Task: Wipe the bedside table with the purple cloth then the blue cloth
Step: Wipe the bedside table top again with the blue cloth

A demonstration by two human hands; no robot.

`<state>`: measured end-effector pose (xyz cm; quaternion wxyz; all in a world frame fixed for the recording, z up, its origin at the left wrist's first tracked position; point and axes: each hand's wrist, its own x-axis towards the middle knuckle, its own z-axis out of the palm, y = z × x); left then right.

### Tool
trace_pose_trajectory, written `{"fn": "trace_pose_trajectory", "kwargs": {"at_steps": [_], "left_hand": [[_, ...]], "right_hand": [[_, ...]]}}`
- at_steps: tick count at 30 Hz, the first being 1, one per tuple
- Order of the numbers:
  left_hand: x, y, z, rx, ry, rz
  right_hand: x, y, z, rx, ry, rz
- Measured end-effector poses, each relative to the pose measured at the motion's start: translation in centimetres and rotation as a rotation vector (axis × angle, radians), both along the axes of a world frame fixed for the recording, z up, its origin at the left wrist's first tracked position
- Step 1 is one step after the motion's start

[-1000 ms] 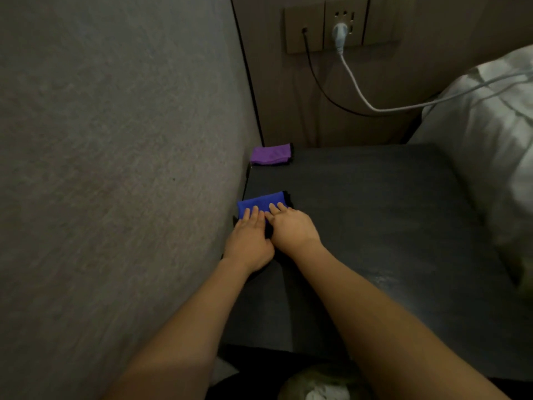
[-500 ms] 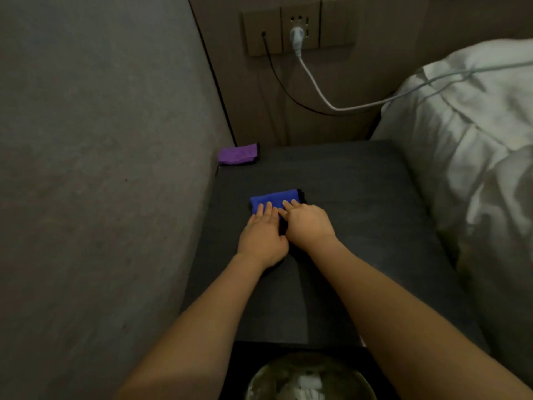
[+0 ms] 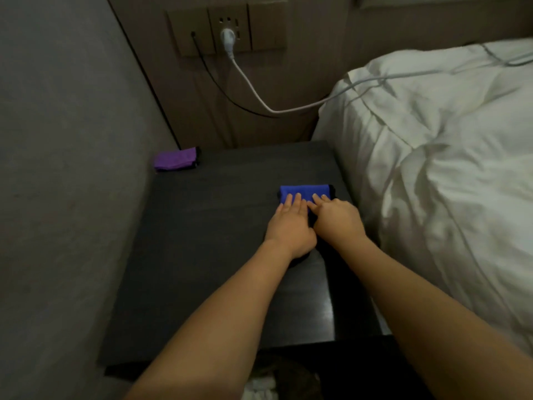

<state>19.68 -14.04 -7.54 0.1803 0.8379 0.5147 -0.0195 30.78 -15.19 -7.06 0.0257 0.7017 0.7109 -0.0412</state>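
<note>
- In the middle of the frame, two hands lie flat on a blue cloth [image 3: 305,194], side by side and touching each other.
- The left hand [image 3: 290,226] has its fingers straight and close together, with the tips pressed down on the left part of the cloth.
- The right hand [image 3: 337,219] has its fingers stretched out too, a little spread, with the tips on the right part of the cloth.
- Neither hand is closed around the cloth; both lie open and flat on top of it.
- The blue cloth is folded into a small block and lies on the dark table [image 3: 207,255], near the table's right edge, close to the bed.
- The near part of the cloth is hidden under the hands.
- At the upper left of the table, in the far corner by the wall, lies a purple cloth [image 3: 176,159], folded and well apart from the hands.
- On the right side of the frame is a bed with a white blanket [image 3: 447,168], just beside the table.
- At the top of the frame, a wall socket [image 3: 227,30] holds a white plug [image 3: 227,40], and a white cord [image 3: 253,95] runs from it over to the bed.
- A thin black cord [image 3: 213,82] also hangs down from the socket.
- The grey wall [image 3: 63,168] fills the left side of the frame.
</note>
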Motion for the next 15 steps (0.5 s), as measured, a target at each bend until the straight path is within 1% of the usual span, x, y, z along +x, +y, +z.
{"fn": "trace_pose_trajectory", "kwargs": {"at_steps": [6, 12, 15], "left_hand": [[2.7, -1.2, 0.2, -0.001, 0.016, -0.068], [3.2, -2.4, 0.5, -0.005, 0.018, -0.097], [2.9, -2.7, 0.6, 0.002, 0.049, -0.115]], "right_hand": [[2.7, -1.8, 0.0, -0.008, 0.006, -0.037], [2.9, -3.3, -0.2, 0.004, -0.006, -0.072], [2.3, -3.6, -0.2, 0.013, -0.023, -0.066]]}}
